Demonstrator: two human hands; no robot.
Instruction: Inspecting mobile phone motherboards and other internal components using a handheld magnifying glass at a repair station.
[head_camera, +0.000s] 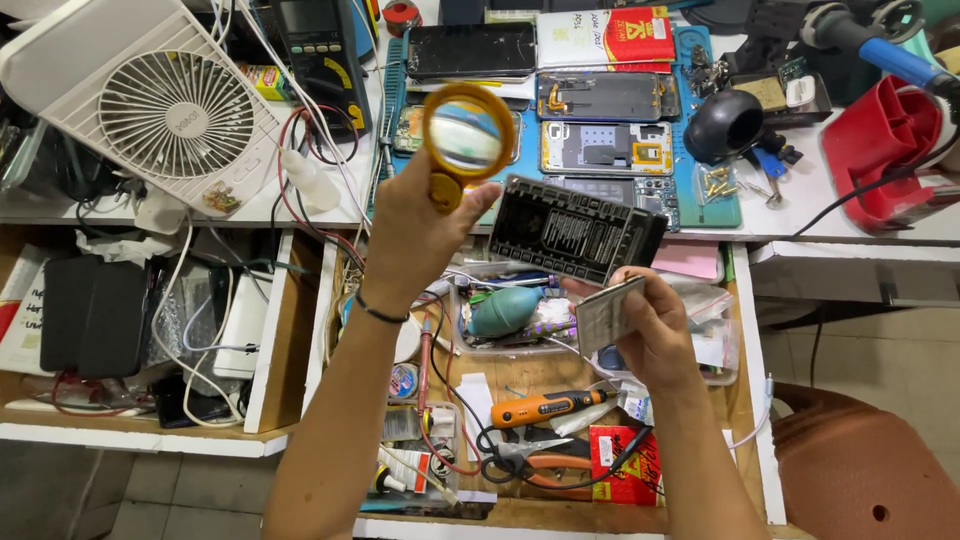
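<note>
Over open drawer (755, 400), left hand (415, 235), magnifier (466, 135), perhaps workshop

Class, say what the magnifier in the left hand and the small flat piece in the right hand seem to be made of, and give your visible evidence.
Magnifier: yellow-orange frame, probably glossy plastic, around a clear lens, glass or acrylic, that reflects light. Small flat piece: grey with a dull metallic sheen, likely metal or foil-covered; uncertain.

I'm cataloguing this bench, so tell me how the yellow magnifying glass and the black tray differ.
The magnifying glass is round, yellow-rimmed and see-through; the black tray is rectangular, dark and opaque. The magnifying glass is gripped by its handle in the left hand; the black tray sits tilted above the right hand. Both are raised above the open drawer.
</note>
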